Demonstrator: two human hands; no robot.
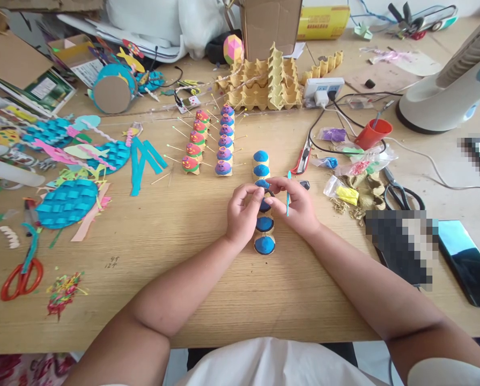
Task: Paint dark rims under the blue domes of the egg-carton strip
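A strip of egg-carton cups (265, 225) stands on the table in front of me, its domes covered in blue clay (264, 245). The nearer domes have a black rim of what looks like clay around the base. My left hand (243, 213) is closed, thumb and finger pinching a thin black strip (268, 192) at a middle dome. From the other side, my right hand (297, 206) touches the same dome with its fingertips. A slim blue modelling tool (288, 194) is held upright between the right hand's fingers. My hands partly hide the middle domes.
Two decorated carton caterpillars (197, 140) (224, 140) with sticks poking out stand beyond my left hand. A red utility knife (303, 156), clay packets (347, 195), black scissors (403, 194) and a phone (467, 262) lie to the right. Orange-handled scissors (21, 279) and blue woven paper (67, 203) lie left.
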